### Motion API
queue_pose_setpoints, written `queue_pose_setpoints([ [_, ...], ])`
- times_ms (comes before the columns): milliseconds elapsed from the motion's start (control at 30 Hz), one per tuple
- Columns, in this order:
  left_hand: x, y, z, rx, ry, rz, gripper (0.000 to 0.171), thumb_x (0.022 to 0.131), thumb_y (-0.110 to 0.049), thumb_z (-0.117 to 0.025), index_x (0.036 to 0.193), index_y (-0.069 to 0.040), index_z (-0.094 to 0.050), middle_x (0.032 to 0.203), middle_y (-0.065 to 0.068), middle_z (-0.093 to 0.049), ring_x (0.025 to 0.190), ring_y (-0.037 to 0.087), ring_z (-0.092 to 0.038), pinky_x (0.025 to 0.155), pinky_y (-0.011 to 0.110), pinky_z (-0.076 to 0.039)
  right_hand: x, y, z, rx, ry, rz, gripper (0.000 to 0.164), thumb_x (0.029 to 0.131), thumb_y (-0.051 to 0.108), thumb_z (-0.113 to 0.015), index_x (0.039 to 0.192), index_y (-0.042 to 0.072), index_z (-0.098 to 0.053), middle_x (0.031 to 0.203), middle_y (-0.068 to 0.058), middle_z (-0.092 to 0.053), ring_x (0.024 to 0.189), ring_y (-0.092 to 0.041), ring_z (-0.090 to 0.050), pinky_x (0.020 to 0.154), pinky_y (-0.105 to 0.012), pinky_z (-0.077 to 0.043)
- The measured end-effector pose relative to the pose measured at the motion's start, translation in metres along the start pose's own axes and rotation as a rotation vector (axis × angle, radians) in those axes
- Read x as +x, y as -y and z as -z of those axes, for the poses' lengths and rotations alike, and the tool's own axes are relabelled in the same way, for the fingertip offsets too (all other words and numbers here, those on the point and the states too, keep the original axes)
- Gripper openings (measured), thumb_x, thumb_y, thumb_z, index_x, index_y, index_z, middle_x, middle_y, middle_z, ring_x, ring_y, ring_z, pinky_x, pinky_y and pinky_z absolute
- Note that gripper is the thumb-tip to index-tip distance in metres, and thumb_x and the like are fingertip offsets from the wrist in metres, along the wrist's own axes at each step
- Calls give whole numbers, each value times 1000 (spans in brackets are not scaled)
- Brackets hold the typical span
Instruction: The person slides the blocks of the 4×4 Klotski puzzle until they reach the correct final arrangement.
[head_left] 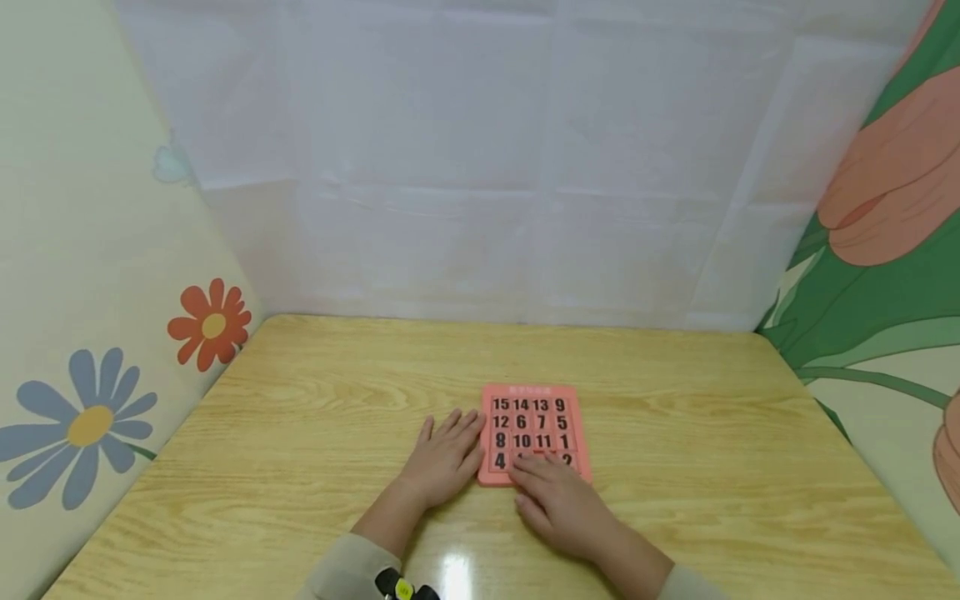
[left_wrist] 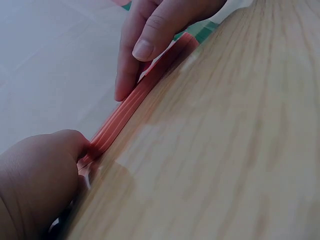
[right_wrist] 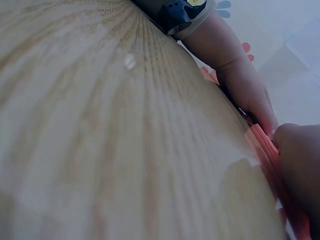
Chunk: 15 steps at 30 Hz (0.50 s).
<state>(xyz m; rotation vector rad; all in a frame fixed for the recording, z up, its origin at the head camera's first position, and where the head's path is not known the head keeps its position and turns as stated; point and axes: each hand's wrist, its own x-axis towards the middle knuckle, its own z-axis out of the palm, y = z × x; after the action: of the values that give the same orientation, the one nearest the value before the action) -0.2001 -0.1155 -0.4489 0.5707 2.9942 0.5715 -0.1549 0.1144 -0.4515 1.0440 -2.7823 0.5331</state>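
Observation:
A pink number slide puzzle (head_left: 528, 390) lies flat on the wooden table. Black-numbered tiles fill its frame; the top row reads 15, 14, 13, 9. My left hand (head_left: 444, 462) lies along the puzzle's left edge with fingers extended, the index finger and thumb touching the frame. Over the bottom row rests my right hand (head_left: 558, 504), fingertips on the tiles between the 4 tile (head_left: 500, 461) and the 2 tile (head_left: 567, 460). It covers part of that row, where a darker red strip shows. In the left wrist view, the puzzle's side (left_wrist: 125, 112) runs between both hands.
The wooden table (head_left: 300, 400) extends around the puzzle on all sides. A white sheet (head_left: 480, 167) hangs behind it, with flower-patterned walls (head_left: 90, 250) at the sides. Something black and yellow (head_left: 405, 588) sits at the left sleeve.

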Motion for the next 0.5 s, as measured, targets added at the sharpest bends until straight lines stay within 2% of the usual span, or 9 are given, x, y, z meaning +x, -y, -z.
queue_pose_setpoints([
  [500,0,0,0,8,6,1,54,104,-37,-39,152,-13,-37,159,8,-34,150,33,-24,122,61,-6,-9,-12,3,0,-13,-28,40,99,31,-53,134,13,-61,143,-2,-57,136,-20,-50,118,-45,-32],
])
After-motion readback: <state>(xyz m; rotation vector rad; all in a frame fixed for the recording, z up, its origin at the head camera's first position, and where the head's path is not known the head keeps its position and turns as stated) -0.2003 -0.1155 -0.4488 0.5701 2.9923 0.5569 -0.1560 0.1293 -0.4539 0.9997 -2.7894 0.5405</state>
